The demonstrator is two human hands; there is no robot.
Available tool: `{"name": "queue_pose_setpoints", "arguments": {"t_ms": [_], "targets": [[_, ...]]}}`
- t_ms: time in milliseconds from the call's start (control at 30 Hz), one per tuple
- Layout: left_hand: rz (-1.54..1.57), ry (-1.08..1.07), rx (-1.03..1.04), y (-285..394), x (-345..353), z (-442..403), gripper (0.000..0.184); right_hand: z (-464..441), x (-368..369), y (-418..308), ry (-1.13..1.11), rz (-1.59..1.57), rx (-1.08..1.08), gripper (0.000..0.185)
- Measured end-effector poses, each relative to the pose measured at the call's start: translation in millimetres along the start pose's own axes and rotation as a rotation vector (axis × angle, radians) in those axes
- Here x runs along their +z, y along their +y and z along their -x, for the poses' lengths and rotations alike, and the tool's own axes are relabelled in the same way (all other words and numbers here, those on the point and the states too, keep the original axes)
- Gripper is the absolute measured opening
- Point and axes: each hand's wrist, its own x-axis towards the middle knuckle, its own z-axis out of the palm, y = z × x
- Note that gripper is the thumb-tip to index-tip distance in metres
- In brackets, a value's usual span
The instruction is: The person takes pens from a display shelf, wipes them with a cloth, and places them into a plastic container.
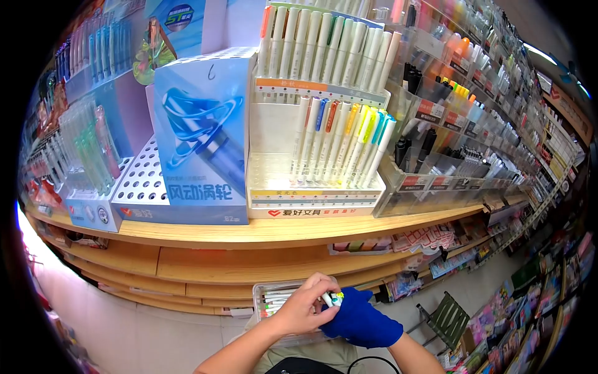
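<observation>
My left hand, bare, is closed with its thumb and fingertips around white marker pens whose ends show yellow and teal. My right hand is covered in blue fabric that looks like a glove. It is curled against the same pens, and its fingertips are mostly hidden. Both hands meet above my lap. Beneath my left hand is a clear plastic box with more white pens lying in it.
On the wooden shelf ahead stand a white marker display with two tiers of pens and a blue display box. Pen racks fill the right side. A folding stool stands on the floor at right.
</observation>
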Motion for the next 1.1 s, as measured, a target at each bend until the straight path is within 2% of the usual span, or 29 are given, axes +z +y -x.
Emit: {"name": "queue_pose_setpoints", "arguments": {"t_ms": [100,133,267,300,400,500,567,633,667,767,800,833,867,933,1000,1067,1100], "targets": [[-0.145,-0.086,0.132,-5.1,2.1,-1.5,0.025,3.6,5.2,-0.8,0.135,-0.264,-0.139,0.02],[-0.198,-0.127,0.189,-6.2,3.9,-2.6,0.024,7.1,7.1,-0.4,0.086,-0.374,-0.034,0.02],[-0.269,-0.011,0.123,-22.9,7.6,1.0,0.02,12.4,-7.9,-16.3,-0.194,-0.733,0.358,0.018],[-0.144,0.055,0.041,-20.2,7.1,0.9,0.018,9.2,-15.1,-22.1,-0.286,-0.805,0.45,0.016],[-0.139,0.222,-0.035,-34.5,4.2,4.1,0.015,2.7,-23.7,-22.5,-0.255,0.616,-0.426,0.011],[-0.174,0.336,-0.11,-32.4,1.4,5.7,0.012,15.2,-8.5,-1.5,-0.224,-0.118,-0.146,0.01],[-0.14,0.424,-0.129,-33.6,-3.3,6.3,0.016,16.0,-17.7,-11.6,-0.311,-0.322,0.175,0.012],[-0.041,0.377,-0.237,-34.8,-8.6,7.5,0.016,14.9,-20.0,-17.4,-0.313,-0.261,0.235,0.016],[0.01,0.352,-0.292,-35.6,-9.6,8.1,0.017,16.1,-16.4,-15.9,-0.276,-0.102,0.134,0.018],[0.863,0.583,-0.263,-47.3,24.7,7.8,0.023,15.6,-13.7,-17.4,-0.272,0.161,0.0,0.019],[0.958,0.422,-0.237,-52.5,33.5,11.6,0.031,15.2,-11.9,-15.0,-0.277,0.345,-0.096,0.017],[1.022,0.367,-0.297,-39.0,39.7,9.2,0.029,14.9,-10.1,-12.6,-0.266,0.529,-0.194,0.016],[1.087,0.313,-0.357,-25.2,43.3,7.4,0.028,14.8,-3.5,-1.9,-0.236,0.844,-0.374,0.015],[1.102,0.33,-0.309,-23.7,40.8,3.6,0.028,18.7,5.6,8.7,-0.195,0.629,-0.336,0.015],[1.136,0.418,-0.278,-24.1,34.3,-0.8,0.029,23.8,9.4,11.6,-0.154,-0.42,0.113,0.019],[1.176,0.57,-0.265,-30.2,11.2,-3.8,0.029,26.0,-11.6,-9.9,-0.295,0.361,-0.177,0.02],[1.133,0.561,-0.218,-30.9,-3.8,-3.5,0.028,28.9,-18.6,-11.0,-0.275,0.518,-0.243,0.021]]}}
